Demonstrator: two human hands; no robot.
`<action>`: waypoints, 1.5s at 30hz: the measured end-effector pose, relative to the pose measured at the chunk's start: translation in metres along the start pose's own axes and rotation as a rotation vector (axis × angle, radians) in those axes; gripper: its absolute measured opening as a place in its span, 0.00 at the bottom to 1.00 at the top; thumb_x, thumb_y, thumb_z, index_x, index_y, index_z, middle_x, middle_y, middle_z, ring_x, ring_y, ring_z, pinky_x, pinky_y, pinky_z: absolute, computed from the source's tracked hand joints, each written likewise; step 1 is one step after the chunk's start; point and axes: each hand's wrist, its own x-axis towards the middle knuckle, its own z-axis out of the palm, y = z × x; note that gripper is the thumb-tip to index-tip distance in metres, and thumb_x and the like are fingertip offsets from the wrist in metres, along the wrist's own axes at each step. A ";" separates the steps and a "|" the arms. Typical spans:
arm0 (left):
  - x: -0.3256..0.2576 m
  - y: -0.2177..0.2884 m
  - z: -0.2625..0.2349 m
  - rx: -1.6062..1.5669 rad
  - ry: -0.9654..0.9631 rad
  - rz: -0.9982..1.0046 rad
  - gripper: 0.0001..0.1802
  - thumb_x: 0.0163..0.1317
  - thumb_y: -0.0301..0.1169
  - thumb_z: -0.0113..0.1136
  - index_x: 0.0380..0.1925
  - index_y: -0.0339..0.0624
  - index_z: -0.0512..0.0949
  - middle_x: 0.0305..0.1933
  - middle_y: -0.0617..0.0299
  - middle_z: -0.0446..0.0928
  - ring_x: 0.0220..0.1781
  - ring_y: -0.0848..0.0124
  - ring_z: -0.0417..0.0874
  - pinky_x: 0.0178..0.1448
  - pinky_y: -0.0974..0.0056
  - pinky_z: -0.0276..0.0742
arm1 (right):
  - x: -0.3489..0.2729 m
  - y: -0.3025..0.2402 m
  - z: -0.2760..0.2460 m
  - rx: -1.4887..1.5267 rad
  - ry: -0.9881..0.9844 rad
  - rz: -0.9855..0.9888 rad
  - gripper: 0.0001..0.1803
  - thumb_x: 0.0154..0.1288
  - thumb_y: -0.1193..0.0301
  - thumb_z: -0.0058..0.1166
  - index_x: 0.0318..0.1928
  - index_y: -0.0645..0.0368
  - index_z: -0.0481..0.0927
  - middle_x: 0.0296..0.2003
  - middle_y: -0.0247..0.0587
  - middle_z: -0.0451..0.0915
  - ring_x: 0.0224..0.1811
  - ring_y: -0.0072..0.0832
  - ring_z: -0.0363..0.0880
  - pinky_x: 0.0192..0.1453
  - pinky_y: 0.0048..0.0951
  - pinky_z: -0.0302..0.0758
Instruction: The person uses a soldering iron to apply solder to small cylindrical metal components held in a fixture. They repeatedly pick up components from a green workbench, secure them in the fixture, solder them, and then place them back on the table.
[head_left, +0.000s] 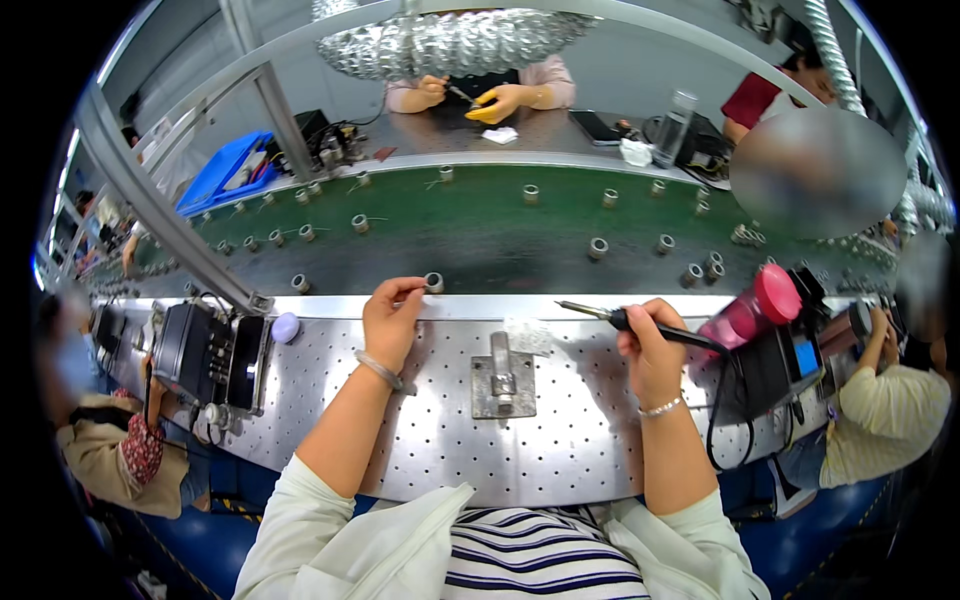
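My left hand (393, 322) reaches to the near edge of the green conveyor belt. Its thumb and fingers are pinched together at the left side of a small metal cylinder (433, 283); whether they grip its wall or a thin wire on it is too small to tell. In my right hand (654, 352) is a soldering iron (622, 319), held like a pen, its tip pointing left above the white bench edge. Between my hands a metal fixture (503, 385), a square plate with an upright post, stands on the perforated metal bench (450, 450).
Several metal cylinders (598, 248) stand along the green belt (480, 220). A black box (765, 375) with a cable and a pink-lidded bottle (755, 305) are at right. At left are a black device (190, 345) and a lilac round lid (286, 328). Co-workers sit opposite and on both sides.
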 end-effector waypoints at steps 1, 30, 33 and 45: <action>0.003 -0.006 -0.003 -0.001 0.007 0.021 0.07 0.60 0.24 0.57 0.37 0.41 0.80 0.31 0.69 0.76 0.28 0.82 0.72 0.30 0.77 0.67 | 0.001 0.002 -0.005 0.002 -0.035 -0.023 0.09 0.60 0.73 0.56 0.24 0.59 0.73 0.18 0.33 0.74 0.17 0.17 0.69 0.21 0.16 0.64; -0.152 0.118 0.040 -0.329 -0.790 -0.057 0.17 0.63 0.31 0.52 0.50 0.33 0.74 0.43 0.58 0.72 0.44 0.72 0.70 0.43 0.68 0.68 | -0.014 -0.034 0.014 0.020 -0.087 -0.212 0.11 0.58 0.71 0.62 0.31 0.61 0.71 0.19 0.33 0.75 0.17 0.14 0.71 0.20 0.16 0.67; -0.168 0.120 0.101 -0.615 -0.798 -0.658 0.26 0.69 0.37 0.48 0.61 0.32 0.63 0.55 0.58 0.70 0.53 0.74 0.70 0.54 0.67 0.67 | -0.028 -0.042 0.011 0.156 -0.205 -0.206 0.10 0.64 0.68 0.54 0.34 0.63 0.72 0.22 0.37 0.77 0.22 0.18 0.75 0.27 0.18 0.72; -0.161 0.114 0.152 -1.012 -0.810 -0.694 0.18 0.69 0.38 0.48 0.52 0.38 0.71 0.42 0.64 0.77 0.45 0.74 0.76 0.49 0.71 0.73 | -0.088 -0.066 -0.025 -0.704 -0.310 -0.543 0.37 0.58 0.60 0.59 0.64 0.62 0.60 0.55 0.48 0.67 0.54 0.36 0.68 0.57 0.33 0.66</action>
